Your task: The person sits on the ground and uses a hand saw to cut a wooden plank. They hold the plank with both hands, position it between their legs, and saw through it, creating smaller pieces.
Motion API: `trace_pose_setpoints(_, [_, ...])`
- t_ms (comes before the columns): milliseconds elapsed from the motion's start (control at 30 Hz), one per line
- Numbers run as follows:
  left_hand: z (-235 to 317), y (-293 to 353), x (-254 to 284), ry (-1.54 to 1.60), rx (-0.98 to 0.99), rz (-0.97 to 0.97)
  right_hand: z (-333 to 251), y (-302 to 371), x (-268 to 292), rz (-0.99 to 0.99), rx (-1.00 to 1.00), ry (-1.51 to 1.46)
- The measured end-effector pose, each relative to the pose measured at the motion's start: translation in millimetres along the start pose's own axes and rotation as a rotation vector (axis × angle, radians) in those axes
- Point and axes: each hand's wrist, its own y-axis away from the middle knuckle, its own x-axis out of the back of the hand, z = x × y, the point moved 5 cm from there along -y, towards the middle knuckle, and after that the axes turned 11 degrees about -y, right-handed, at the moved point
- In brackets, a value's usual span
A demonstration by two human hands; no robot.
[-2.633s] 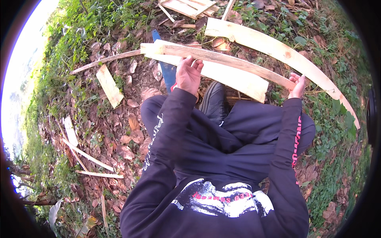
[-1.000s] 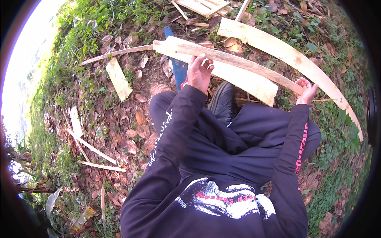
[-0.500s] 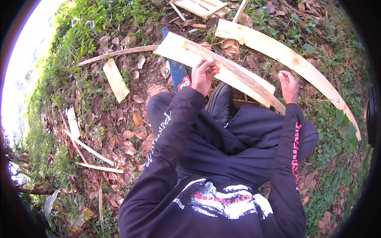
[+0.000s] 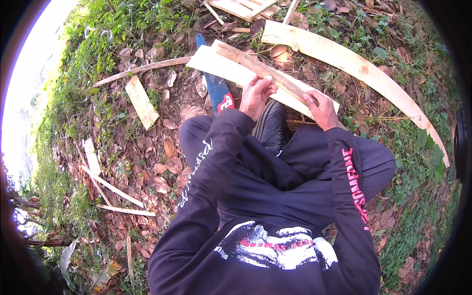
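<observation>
the left grip (image 4: 258, 97) is pinched on a narrow wooden strip (image 4: 246, 61), thumb on top near the middle of the frame, and i have the right grip (image 4: 323, 111) closed on the same strip farther to the right, thumb and fingers near its lower end. that strip slants from the upper middle down toward the right grip, lying across a wide pale board (image 4: 211, 63); whether the two touch along their length i can't tell from here. the board tilts the same way, and it crosses over the blue blade of a handsaw (image 4: 215, 89), whose red and white handle sits just left of the left grip. below the board, a dark shoe (image 4: 270, 129) shows at the middle, with crossed legs in dark trousers (image 4: 290, 184) under both forearms. in the upper right i see a long board (image 4: 364, 66) that bends toward the rim, and at the top edge a pile of cut pieces (image 4: 241, 7). on the left, a thin dark stick (image 4: 142, 69) runs out from the board's upper end, above a short pale plank (image 4: 141, 102). lower left, two pale slivers (image 4: 127, 211) lie among dry leaves (image 4: 169, 147), with green plants around.
</observation>
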Motion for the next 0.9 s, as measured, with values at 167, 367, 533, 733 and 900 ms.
trace_pose_setpoints(167, [0.8, 1.0, -0.4, 0.011, -0.004, 0.0, -6.9, 1.8, -0.7, 0.03, 0.011, 0.002])
trace_pose_setpoints(367, [4.2, 2.9, -4.1, 0.043, 0.011, 0.007, -4.1, 5.2, -2.6, 0.09, 0.061, 0.037])
trace_pose_setpoints(533, [3.3, 2.1, -1.8, 0.042, 0.008, 0.008, -7.7, 5.5, -4.2, 0.082, 0.047, 0.019])
trace_pose_setpoints(733, [3.0, 1.6, -2.5, 0.041, 0.015, 0.014, -7.3, 6.2, -3.8, 0.085, 0.033, 0.019])
trace_pose_setpoints(900, [2.6, 0.9, 0.1, 0.037, 0.013, -0.001, -9.6, 6.7, -4.5, 0.086, 0.048, 0.018])
